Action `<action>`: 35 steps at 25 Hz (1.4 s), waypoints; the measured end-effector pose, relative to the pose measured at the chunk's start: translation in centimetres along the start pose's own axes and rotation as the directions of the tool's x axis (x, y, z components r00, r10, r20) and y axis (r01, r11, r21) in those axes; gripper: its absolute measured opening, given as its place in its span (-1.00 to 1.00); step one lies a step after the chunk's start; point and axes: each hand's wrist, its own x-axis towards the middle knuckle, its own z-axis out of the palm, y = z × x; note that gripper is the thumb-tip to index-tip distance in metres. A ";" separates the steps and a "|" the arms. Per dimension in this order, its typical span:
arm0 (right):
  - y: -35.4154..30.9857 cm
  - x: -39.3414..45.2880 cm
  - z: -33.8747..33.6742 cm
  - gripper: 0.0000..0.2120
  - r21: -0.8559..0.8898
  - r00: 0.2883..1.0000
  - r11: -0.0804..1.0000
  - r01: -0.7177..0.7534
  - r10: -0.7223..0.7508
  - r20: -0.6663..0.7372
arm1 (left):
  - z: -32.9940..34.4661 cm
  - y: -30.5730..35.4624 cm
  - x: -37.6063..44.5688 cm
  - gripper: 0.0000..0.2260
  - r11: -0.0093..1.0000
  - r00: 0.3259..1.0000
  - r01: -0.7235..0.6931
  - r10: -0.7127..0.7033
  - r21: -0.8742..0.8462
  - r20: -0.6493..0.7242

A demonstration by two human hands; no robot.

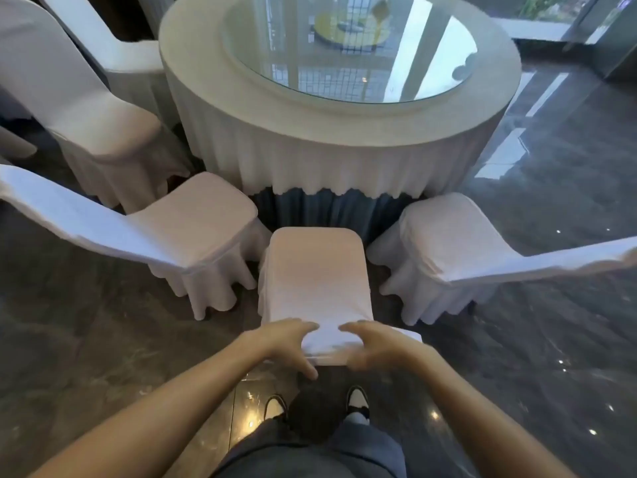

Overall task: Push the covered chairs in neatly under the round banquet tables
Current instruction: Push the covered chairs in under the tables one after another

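While both hands, left hand (289, 343) and right hand (379, 346), are gripping the middle chair (315, 270) back with spread fingers, it is nearing the table (344, 139); side chairs remaining.

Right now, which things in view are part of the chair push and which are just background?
In play:
middle chair, left hand and right hand on its backrest top
left chair
right chair
round table

Just there:
glass turntable
two far-left chairs
shiny floor
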 end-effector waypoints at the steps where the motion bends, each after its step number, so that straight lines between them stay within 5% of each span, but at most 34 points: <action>1: 0.1 -0.1 0.9 -0.30 -0.049 1.000 0.999 0.003 -0.003 -0.003 | 0.8 -0.1 0.1 -0.19 1.000 1.000 -0.006 0.006 0.005 -0.001; 4: 0.8 0.7 4.0 -0.45 -0.203 0.987 0.979 0.003 -0.036 -0.158 | 4.5 -1.4 1.6 -0.45 0.999 0.997 -0.012 0.016 0.051 -0.076; 8: 1.0 1.7 5.1 -0.58 -0.232 0.926 0.970 -0.071 -0.022 -0.378 | 6.0 -2.2 3.0 -0.48 1.000 0.973 0.001 0.000 0.003 -0.233; 19: 1.2 7.5 -1.0 -0.85 -0.318 0.889 0.947 -0.051 -0.103 -0.447 | -1.4 -2.9 6.5 -0.48 0.998 0.932 0.042 -0.058 -0.052 -0.359; 35: 6.1 21.8 -18.1 -0.86 -0.353 0.874 0.933 -0.066 -0.117 -0.472 | -16.8 -3.0 21.9 -0.50 0.985 0.898 0.119 -0.160 -0.125 -0.409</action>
